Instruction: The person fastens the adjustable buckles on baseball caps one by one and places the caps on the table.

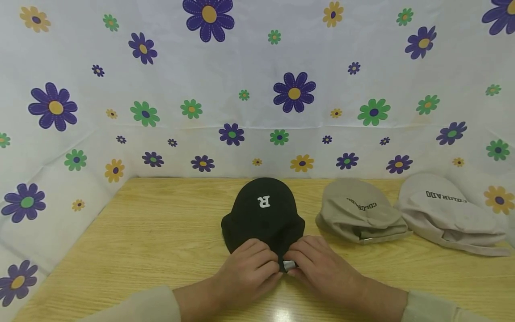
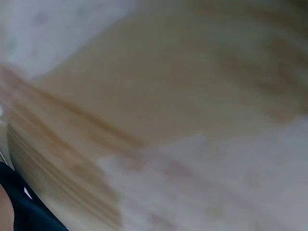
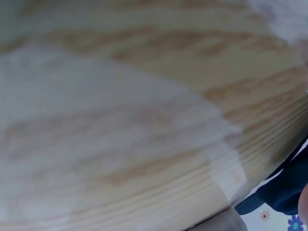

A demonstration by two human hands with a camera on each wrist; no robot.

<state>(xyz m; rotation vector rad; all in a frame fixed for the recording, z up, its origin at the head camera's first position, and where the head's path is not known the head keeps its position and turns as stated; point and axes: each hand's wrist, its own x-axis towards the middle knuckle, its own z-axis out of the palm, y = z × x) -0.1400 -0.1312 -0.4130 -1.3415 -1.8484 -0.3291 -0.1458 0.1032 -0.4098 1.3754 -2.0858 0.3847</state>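
Note:
A black cap (image 1: 263, 219) with a white letter R on its crown lies on the table, its back strap toward the person. My left hand (image 1: 250, 270) pinches the cap's strap at the near edge with bent fingers. Beside a silver buckle (image 1: 289, 265) on that strap, my right hand (image 1: 322, 264) grips the other side. The fingertips of both hands are a short way apart, and the thumbs are mostly hidden. Dark cap fabric (image 2: 31, 207) shows in the lower left corner of the left wrist view. More of it (image 3: 284, 190) appears at the right wrist view's lower right.
To the right sits a tan cap (image 1: 354, 210) marked COLORADO, overlapping a pale cap (image 1: 446, 205) with the same word. All rest on a wood-grain table (image 1: 161, 223). A white cloth (image 1: 241, 58) with printed flowers hangs behind and at the sides.

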